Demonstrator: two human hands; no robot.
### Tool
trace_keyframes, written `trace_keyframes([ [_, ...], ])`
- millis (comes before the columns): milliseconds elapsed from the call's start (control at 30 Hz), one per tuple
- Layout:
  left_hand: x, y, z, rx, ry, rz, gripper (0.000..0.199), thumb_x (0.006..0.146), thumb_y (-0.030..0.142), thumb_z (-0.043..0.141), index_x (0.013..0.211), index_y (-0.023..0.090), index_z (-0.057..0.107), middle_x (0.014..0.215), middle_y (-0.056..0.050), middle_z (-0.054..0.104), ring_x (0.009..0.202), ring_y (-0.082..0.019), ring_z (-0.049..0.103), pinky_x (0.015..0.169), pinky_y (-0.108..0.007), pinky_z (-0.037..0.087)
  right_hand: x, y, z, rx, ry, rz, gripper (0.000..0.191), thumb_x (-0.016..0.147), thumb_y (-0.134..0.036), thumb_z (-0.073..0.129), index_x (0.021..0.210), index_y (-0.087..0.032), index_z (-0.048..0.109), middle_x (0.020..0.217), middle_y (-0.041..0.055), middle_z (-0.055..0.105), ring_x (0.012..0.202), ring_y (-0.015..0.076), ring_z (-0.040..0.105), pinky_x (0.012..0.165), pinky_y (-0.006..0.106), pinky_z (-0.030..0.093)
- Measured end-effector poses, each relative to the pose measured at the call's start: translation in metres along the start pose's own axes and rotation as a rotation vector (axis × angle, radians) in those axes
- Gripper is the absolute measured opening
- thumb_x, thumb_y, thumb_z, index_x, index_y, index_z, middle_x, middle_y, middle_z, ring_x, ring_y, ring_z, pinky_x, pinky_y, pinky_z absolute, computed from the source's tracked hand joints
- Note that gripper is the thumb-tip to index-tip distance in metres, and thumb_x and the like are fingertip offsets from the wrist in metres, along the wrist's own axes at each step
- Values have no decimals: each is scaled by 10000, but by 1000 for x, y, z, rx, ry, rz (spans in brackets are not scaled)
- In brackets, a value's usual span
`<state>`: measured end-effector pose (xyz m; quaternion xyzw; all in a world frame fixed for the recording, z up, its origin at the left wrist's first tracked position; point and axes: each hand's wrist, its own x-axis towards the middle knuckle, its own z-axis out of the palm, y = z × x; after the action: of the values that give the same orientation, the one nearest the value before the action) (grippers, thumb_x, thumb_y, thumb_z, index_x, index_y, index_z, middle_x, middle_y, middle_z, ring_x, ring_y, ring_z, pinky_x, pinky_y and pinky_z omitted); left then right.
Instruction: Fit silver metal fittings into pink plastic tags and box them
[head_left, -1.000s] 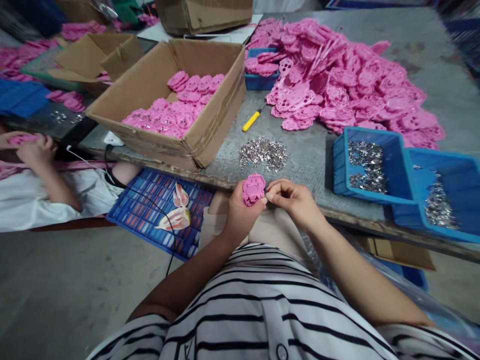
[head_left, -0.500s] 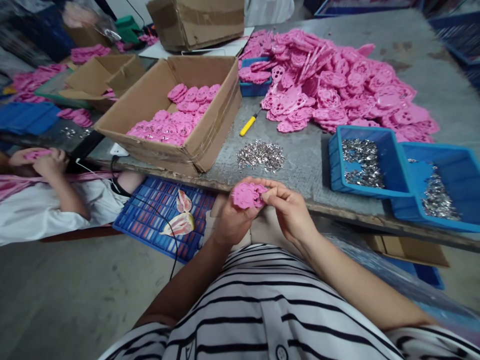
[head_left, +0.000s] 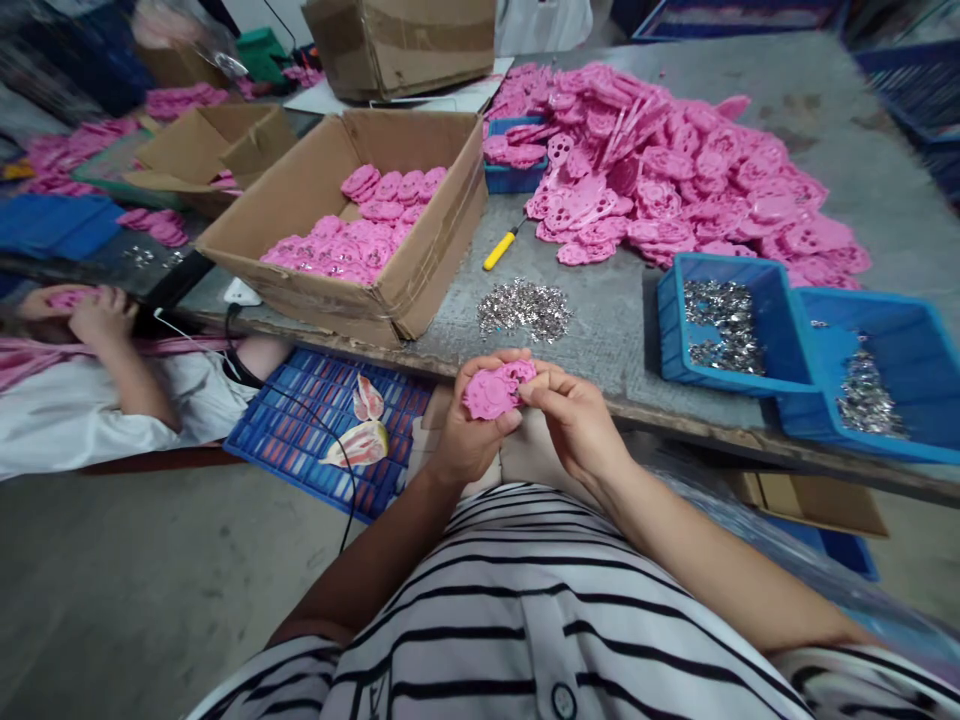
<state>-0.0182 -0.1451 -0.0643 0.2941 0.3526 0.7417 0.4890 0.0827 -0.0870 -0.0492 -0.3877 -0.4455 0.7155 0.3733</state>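
Observation:
A pink moulded plastic piece (head_left: 491, 392) with small holes at its right end is gripped in my left hand (head_left: 466, 440), just in front of the table edge. My right hand (head_left: 574, 415) has thumb and forefinger pinched at the piece's right end. Whatever small thing those fingertips may hold is hidden. Beyond my hands, a heap of small shiny metal parts (head_left: 525, 310) lies on the table. Past it rests a screwdriver (head_left: 501, 250) with a yellow handle.
A cardboard box (head_left: 442, 255) with rows of pink pieces stands left. A large pile of pink pieces (head_left: 667, 170) covers the back. Two blue bins (head_left: 739, 385) with metal parts sit right. Another person's hand (head_left: 103, 318) is at far left. Fruit peels (head_left: 360, 443) lie on a blue crate (head_left: 292, 400).
The pink piece has tilted slightly between my hands, and my left thumb now shows along its lower edge. My right fingers remain at its right end. The view has shifted slightly.

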Motion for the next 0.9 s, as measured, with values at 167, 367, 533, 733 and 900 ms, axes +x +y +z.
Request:
trace_keyframes([
  [167,0,-1,-1,-16,-24,22,496,609,239,841,991,277,527,1170,-19,598,1259,-221,521,1094,-424,357,0,-1,1,9,2,16,157,563,-275,752,480,-215,632,921,54,663,997,215,562,954,368,402],
  [367,0,-2,-2,-3,-8,3,505,594,256,849,984,274,529,1176,-22,603,1260,-223,519,1105,-425,345,0,2,-3,-38,-22,-8,186,587,-324,775,528,-210,640,935,53,645,978,217,566,957,387,402],
  [533,1,-7,-4,-44,-14,-21,491,615,225,834,1014,283,553,1191,-8,608,1232,-191,536,1114,-414,340,3,13,-7,-199,12,-206,208,630,-360,786,661,-226,630,1020,54,597,1051,224,536,960,387,400],
  [733,2,-6,-2,-59,76,-217,583,608,263,806,1117,279,523,1246,-53,605,1226,-240,540,1048,-462,414,11,-8,-30,-415,-44,-324,136,735,-336,682,703,-229,603,1015,65,630,1008,214,569,892,376,428],
  [900,6,-1,-2,-141,110,-348,569,601,112,681,1127,253,514,1190,-43,635,1169,-258,588,995,-525,456,34,-69,-94,-924,448,-637,64,728,-191,638,741,-207,577,919,91,658,783,172,583,775,351,437],
])
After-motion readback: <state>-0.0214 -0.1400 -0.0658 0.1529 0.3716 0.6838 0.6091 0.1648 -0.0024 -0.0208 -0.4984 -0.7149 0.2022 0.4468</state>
